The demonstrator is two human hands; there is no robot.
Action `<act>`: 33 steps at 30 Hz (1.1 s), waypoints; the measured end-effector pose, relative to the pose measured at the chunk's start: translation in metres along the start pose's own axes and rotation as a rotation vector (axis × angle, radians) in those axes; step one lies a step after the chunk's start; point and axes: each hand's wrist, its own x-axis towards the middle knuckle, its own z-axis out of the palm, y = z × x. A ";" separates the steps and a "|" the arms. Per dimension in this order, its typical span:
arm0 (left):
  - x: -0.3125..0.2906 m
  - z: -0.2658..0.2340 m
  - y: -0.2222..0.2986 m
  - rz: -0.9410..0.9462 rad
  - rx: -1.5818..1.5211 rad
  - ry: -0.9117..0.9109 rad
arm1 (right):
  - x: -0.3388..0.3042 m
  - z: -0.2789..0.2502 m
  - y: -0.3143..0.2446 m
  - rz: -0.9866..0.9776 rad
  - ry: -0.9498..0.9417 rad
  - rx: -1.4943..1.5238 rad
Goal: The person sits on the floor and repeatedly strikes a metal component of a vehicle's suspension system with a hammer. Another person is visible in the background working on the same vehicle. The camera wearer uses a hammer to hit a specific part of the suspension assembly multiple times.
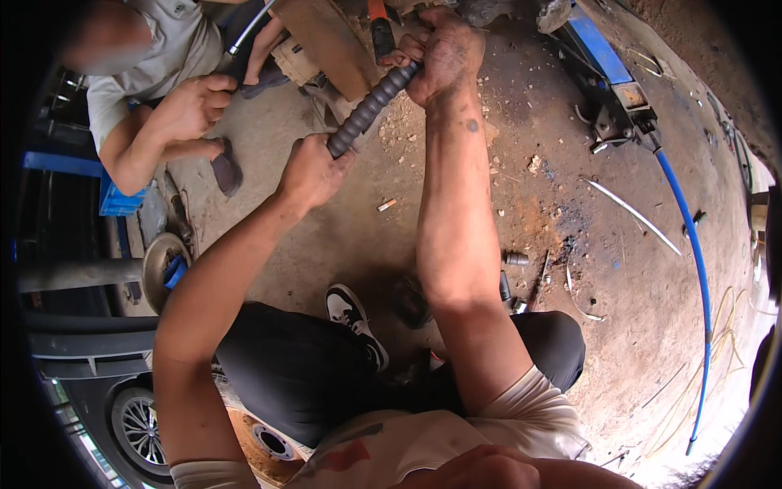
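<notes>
Plainly, both hands are closed on a dark grey, spirally ribbed cylindrical bar (375, 109), the left hand (314, 173) wrapped round its lower end and the right hand (448, 61) gripping its upper end, so that it slants above the stained concrete floor (529, 269). Whether metal or hard rubber I cannot tell, but it seems stiff, sturdy and perhaps heavy; its ridges should resist slipping, and a grip near each end would probably balance it best.
</notes>
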 end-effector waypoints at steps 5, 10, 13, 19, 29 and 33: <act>0.007 0.026 -0.018 -0.012 0.004 -0.046 | -0.014 -0.006 -0.005 -0.093 -0.009 -0.037; 0.039 0.005 -0.012 0.446 0.215 0.028 | -0.049 -0.037 -0.025 -0.277 -0.001 0.322; 0.019 -0.001 -0.003 0.085 0.095 -0.104 | -0.021 -0.022 -0.017 -0.171 0.012 0.162; 0.008 0.023 -0.019 -0.054 0.053 -0.052 | -0.014 -0.004 -0.003 -0.038 0.023 -0.046; 0.009 0.004 0.000 0.084 0.113 -0.053 | -0.003 -0.006 -0.009 -0.093 0.014 -0.104; 0.002 0.014 -0.007 -0.098 0.050 -0.092 | 0.009 -0.026 0.006 0.041 -0.042 0.058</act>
